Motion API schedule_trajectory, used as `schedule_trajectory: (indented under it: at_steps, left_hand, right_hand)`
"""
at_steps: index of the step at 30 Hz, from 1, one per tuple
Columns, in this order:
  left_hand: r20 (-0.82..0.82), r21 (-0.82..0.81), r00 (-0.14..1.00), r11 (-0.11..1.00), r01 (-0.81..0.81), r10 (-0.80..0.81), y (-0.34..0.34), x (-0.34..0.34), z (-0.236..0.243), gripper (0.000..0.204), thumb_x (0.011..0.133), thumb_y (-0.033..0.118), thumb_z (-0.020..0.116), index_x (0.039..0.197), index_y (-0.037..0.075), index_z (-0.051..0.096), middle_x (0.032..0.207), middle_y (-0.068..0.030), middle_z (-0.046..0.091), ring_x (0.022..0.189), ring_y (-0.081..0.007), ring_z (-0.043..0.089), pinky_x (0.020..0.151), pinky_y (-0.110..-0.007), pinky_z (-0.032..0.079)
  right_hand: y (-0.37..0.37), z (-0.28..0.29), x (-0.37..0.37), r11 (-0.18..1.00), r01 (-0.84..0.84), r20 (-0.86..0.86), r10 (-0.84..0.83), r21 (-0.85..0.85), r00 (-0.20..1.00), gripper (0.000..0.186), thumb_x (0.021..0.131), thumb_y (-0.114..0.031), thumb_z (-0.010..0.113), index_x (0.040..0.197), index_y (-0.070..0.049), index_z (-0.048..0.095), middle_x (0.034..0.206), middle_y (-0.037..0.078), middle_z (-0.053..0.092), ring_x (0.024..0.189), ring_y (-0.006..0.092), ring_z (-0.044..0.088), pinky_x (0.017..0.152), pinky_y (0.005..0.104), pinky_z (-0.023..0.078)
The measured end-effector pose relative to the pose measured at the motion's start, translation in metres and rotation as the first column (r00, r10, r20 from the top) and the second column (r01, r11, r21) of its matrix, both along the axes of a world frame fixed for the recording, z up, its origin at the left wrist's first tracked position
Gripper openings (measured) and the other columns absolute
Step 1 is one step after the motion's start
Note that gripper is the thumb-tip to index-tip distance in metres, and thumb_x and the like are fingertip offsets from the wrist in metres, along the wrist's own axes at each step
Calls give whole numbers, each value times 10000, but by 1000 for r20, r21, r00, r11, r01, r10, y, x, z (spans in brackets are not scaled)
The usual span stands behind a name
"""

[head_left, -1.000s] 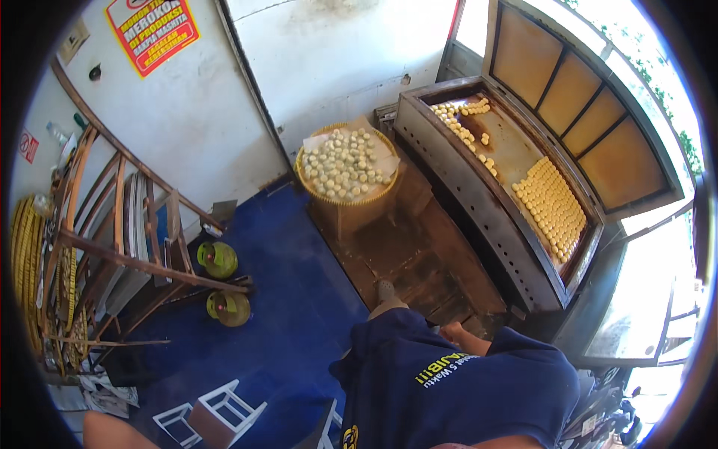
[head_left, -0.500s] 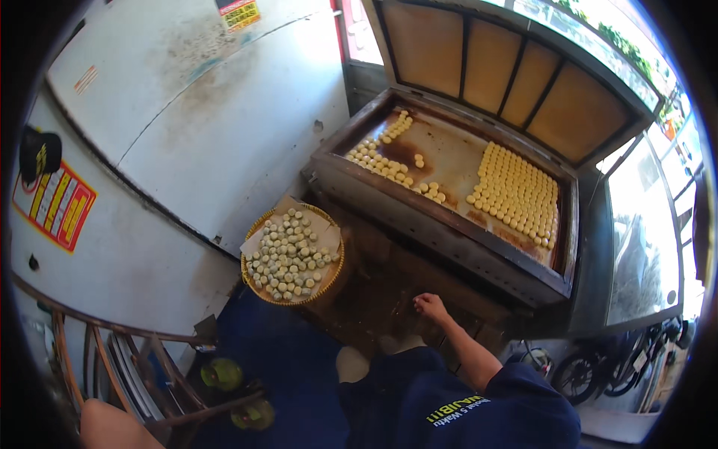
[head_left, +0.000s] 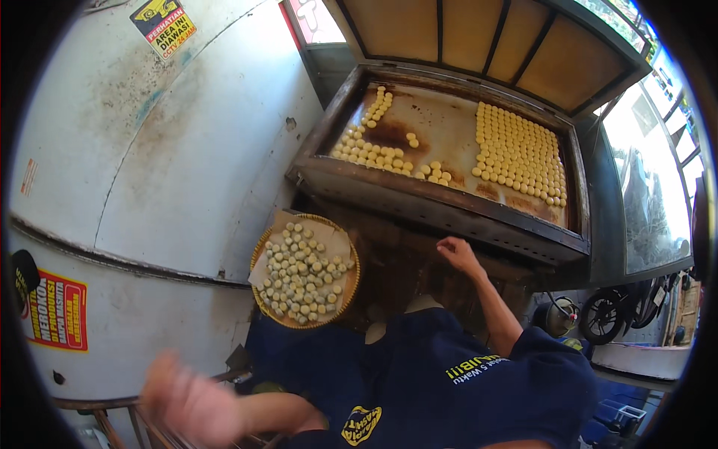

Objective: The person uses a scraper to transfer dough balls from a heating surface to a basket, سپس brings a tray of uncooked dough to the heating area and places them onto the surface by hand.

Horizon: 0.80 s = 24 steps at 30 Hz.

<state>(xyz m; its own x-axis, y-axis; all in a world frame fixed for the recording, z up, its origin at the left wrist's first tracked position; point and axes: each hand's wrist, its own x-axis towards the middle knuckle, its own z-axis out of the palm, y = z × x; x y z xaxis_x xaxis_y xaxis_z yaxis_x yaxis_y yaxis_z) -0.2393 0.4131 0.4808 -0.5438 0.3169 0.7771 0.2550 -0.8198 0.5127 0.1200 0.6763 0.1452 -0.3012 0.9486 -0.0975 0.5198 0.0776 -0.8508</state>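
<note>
My right hand [head_left: 458, 256] hangs in front of the griddle's front wall, its fingers curled together and nothing showing in them. My left hand [head_left: 193, 404] is raised at the lower left, smeared by motion, its fingers unclear. Many small round yellow pastries [head_left: 520, 150] stand in tight rows on the right of a large flat griddle [head_left: 441, 123]. Looser groups of the same pastries [head_left: 374, 155] lie along its left and front, with two apart near the middle. Left of my right hand, a round woven basket [head_left: 354, 278] lined with paper holds many small pale round pieces [head_left: 301, 269].
The griddle's paneled lid [head_left: 516, 45] stands raised at the back. A stained white wall [head_left: 202, 150] with warning signs closes off the left. Glass panels [head_left: 649, 187] and a parked motorcycle [head_left: 609, 310] are at the right. A brown rack [head_left: 112, 426] stands at the lower left.
My left hand has come up into view at the lower left. My right hand has lifted closer to the griddle's front. The view has turned; basket and pastries look unchanged.
</note>
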Motion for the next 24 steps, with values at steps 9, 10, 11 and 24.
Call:
schedule_trajectory:
  at_steps: [9,10,11,24]
  left_hand:
    - [144,-819,987,-569,80,-70,-40,-16,-461,376,807,211,627,1080,-29,534,872,-110,624,789,-204,621,632,-325,502]
    - [275,-768,943,-549,331,185,-48,3,-469,378,818,211,613,1093,-34,524,892,-120,619,798,-224,620,618,-350,510]
    - [392,-673,828,-488,556,402,-45,24,-472,381,829,211,599,1105,-38,515,911,-129,613,807,-245,619,605,-376,517]
    - [301,-568,319,-99,817,899,-15,146,-427,281,857,226,507,1090,69,508,998,-59,565,780,-205,583,634,-336,488]
  right_hand:
    - [209,-2,-84,913,-192,202,124,361,971,224,772,-97,542,985,-34,573,929,166,559,894,320,536,770,403,431]
    - [235,-13,-93,887,-259,244,173,382,954,249,763,-83,533,1005,-37,565,962,175,553,925,330,523,795,415,425]
    - [262,-30,-82,892,-261,276,163,368,947,274,757,-72,521,1026,-39,560,999,167,547,941,333,517,811,416,424]
    - [403,-132,-129,726,-658,591,446,200,673,347,752,-33,551,1090,-39,473,1019,126,476,957,305,476,800,392,431]
